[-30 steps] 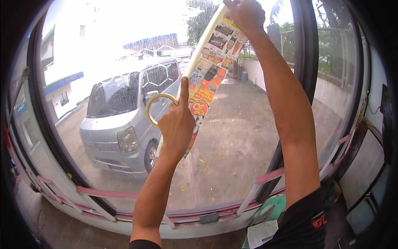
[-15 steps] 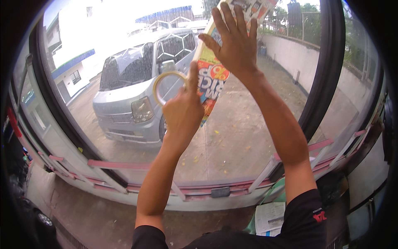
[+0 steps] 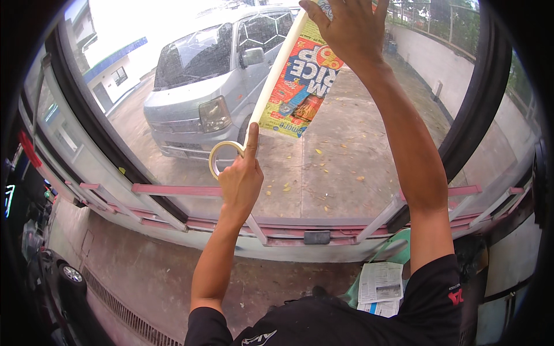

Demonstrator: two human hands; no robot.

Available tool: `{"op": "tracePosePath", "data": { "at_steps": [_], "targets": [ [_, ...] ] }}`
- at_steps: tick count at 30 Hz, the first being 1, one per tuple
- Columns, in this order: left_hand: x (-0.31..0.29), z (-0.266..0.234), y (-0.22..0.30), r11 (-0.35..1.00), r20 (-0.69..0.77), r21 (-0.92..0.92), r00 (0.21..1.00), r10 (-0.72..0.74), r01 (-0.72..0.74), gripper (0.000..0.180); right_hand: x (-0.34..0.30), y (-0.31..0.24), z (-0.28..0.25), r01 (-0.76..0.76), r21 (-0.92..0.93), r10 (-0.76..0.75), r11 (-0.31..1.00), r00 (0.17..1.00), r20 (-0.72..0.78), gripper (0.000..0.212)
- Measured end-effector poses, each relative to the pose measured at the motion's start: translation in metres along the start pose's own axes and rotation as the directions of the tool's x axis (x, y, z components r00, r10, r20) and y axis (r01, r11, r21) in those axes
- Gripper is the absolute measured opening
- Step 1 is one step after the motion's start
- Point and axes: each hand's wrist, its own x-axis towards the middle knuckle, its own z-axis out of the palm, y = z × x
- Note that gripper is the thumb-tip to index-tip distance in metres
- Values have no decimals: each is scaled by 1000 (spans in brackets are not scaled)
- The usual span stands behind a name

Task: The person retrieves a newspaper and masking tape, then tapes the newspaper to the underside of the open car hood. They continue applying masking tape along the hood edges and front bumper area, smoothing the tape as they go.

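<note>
A colourful printed paper sheet (image 3: 306, 75) lies against the large glass pane (image 3: 358, 167). Along its left edge runs a pale strip of masking tape (image 3: 270, 92), still joined to its roll (image 3: 214, 162). My left hand (image 3: 239, 181) grips the roll of masking tape, its index finger stretched up onto the strip below the sheet's lower left corner. Higher up, my right hand (image 3: 352, 32) is spread flat over the upper part of the sheet, fingers apart; its fingertips are cut off by the picture's top edge.
Pink horizontal rails (image 3: 173, 190) and a small dark box (image 3: 317, 237) line the window's lower frame. Folded newspapers (image 3: 380, 284) rest on a green surface at the lower right. Beyond the glass stands a silver van (image 3: 190, 109). A dark car (image 3: 60, 277) is at the lower left.
My left hand has moved down along the sheet's edge with the tape roll, and a longer tape strip shows. My right hand remains spread on the sheet. The view has shifted.
</note>
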Motion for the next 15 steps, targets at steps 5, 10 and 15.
{"op": "tracePosePath", "data": {
  "at_steps": [5,10,15],
  "targets": [
    [20,5,7,995,93,91,994,-53,44,91,-6,-8,-11,14,-68,-16,998,1000,-21,63],
    [24,16,8,988,118,142,990,-80,63,91,-73,-46,-7,74,39,-80,996,980,182,59],
    [22,24,-8,985,114,5,979,-171,172,77,-179,-131,-33,259,420,-434,870,806,402,51]
  ]
}}
